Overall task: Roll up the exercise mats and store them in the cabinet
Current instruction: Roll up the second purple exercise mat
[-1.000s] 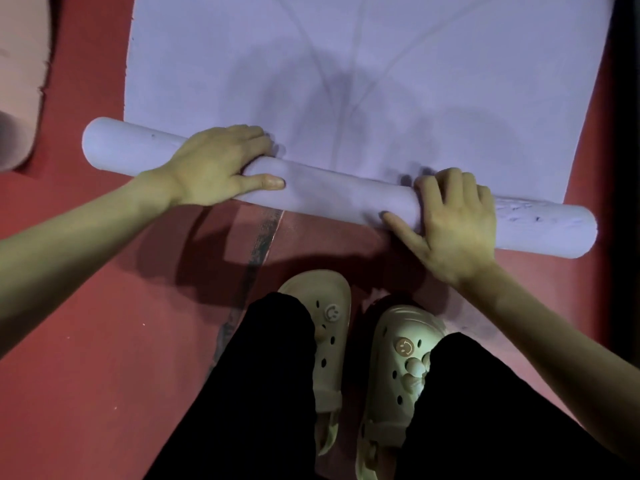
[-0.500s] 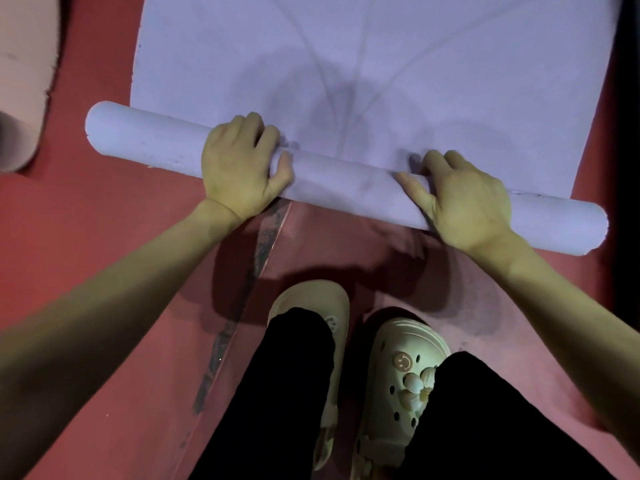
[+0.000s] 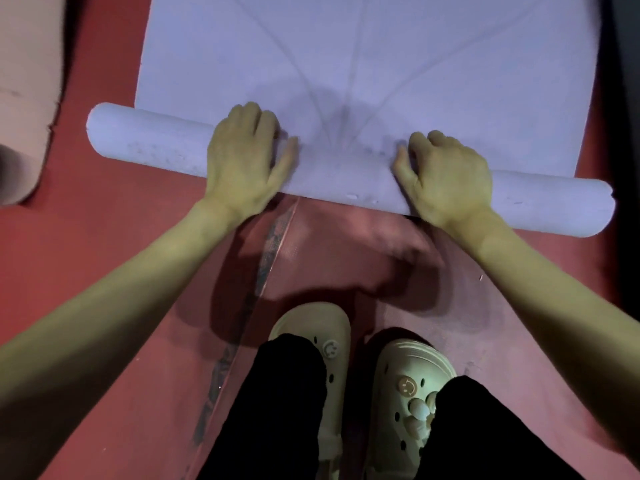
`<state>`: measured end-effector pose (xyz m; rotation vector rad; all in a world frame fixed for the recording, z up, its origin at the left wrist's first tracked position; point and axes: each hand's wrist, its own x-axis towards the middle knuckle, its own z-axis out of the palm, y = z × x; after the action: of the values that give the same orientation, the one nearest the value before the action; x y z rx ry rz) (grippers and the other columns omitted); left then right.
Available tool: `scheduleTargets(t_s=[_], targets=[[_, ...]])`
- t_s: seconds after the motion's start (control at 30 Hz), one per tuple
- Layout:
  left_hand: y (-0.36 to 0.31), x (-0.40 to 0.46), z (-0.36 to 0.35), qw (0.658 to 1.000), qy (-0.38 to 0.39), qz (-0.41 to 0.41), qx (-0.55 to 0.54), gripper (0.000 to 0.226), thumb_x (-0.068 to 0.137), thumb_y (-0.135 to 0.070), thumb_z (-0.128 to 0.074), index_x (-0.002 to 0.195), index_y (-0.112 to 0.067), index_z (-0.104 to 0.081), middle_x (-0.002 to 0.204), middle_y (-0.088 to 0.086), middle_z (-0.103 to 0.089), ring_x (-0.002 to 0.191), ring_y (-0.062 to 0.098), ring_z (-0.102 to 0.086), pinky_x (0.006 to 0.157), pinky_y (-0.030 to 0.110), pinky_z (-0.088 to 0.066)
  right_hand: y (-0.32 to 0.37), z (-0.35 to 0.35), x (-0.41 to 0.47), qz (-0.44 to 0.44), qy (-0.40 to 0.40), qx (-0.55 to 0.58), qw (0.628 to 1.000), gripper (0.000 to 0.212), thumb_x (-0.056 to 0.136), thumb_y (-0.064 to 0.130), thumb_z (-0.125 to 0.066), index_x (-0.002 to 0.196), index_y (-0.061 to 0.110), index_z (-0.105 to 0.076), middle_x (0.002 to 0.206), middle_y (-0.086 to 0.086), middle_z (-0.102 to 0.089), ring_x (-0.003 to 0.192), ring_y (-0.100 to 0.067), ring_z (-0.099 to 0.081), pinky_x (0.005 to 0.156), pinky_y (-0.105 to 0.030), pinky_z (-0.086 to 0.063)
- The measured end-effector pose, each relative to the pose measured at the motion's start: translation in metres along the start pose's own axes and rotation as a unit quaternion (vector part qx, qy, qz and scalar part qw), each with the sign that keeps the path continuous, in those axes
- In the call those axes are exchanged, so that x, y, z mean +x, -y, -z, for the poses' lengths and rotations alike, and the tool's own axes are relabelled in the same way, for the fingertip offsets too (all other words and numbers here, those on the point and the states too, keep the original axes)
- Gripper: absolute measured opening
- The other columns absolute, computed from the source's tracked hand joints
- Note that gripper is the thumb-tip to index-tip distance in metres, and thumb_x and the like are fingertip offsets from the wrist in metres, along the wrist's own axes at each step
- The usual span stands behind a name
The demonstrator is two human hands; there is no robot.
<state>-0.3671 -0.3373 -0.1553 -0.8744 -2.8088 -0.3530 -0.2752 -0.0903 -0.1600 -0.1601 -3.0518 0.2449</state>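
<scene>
A pale purple exercise mat [image 3: 346,64] lies on the red floor, its near end wound into a roll [image 3: 339,171] that runs slantwise from left to lower right. My left hand [image 3: 242,161] lies over the roll left of centre, with its fingers curled over the far side and the thumb stretched along it. My right hand [image 3: 446,178] grips the roll right of centre, knuckles up and fingers tucked over the top. The roll's two ends stick out past the flat sheet. No cabinet is in view.
A pink mat [image 3: 24,98] lies at the left edge. The red floor [image 3: 86,254] has a worn seam strip [image 3: 270,251] running toward me. My feet in cream clogs [image 3: 311,341] stand just behind the roll. A dark strip [image 3: 627,98] borders the right side.
Both hands have pushed the roll away from me, so more of the mat is wound up. My hands have shifted from the near side to over the top of the roll.
</scene>
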Motion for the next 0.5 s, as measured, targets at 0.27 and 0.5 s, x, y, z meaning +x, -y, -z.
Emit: scheduleTargets(t_s=[0.27, 0.5], targets=[[0.003, 0.023, -0.008, 0.999, 0.024, -0.018, 0.026, 0.025, 0.092, -0.027, -0.043, 0.072, -0.012, -0.040, 0.068, 0.010, -0.046, 0.065, 0.028, -0.042, 0.056, 0.033, -0.020, 0.002, -0.005, 0.002, -0.045, -0.074, -0.011, 0.996, 0.039, 0.098, 0.029, -0.036, 0.076, 0.003, -0.056, 0.074, -0.019, -0.057, 0.074, -0.037, -0.054, 0.056, -0.038, -0.030], [0.009, 0.052, -0.014, 0.995, 0.098, 0.023, -0.003, 0.034, 0.095, -0.036, -0.038, 0.070, -0.013, -0.040, 0.074, 0.012, -0.055, 0.077, 0.035, -0.052, 0.059, 0.034, -0.025, 0.005, -0.011, 0.001, -0.031, -0.103, -0.084, 0.991, 0.034, 0.096, 0.032, -0.038, 0.083, 0.006, -0.055, 0.078, -0.014, -0.055, 0.073, -0.032, -0.051, 0.065, -0.040, -0.033]])
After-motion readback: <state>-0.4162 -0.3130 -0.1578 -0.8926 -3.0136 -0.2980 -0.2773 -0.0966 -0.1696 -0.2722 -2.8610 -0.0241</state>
